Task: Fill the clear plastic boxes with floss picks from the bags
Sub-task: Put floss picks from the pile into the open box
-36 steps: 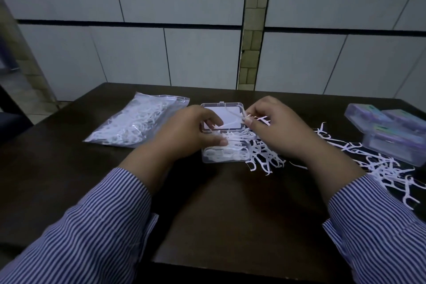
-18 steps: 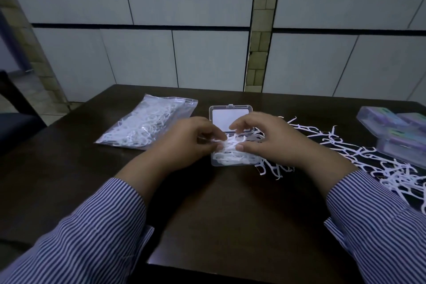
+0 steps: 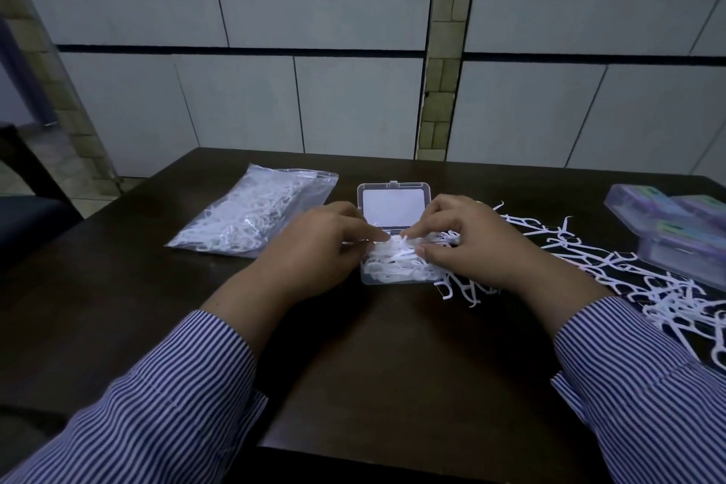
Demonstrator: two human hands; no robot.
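Both hands have closed in over the clear plastic box (image 3: 396,275) beside the bag (image 3: 255,216), left hand (image 3: 318,248) and right hand (image 3: 467,244) pinching floss picks (image 3: 396,259) with curled fingertips, best tamped flat so the lid (image 3: 393,204) can shut.

Dim light falls on a dark wooden bench (image 3: 353,365) set against a wall (image 3: 334,102) of pale panels and olive brick-like tiles (image 3: 440,90).
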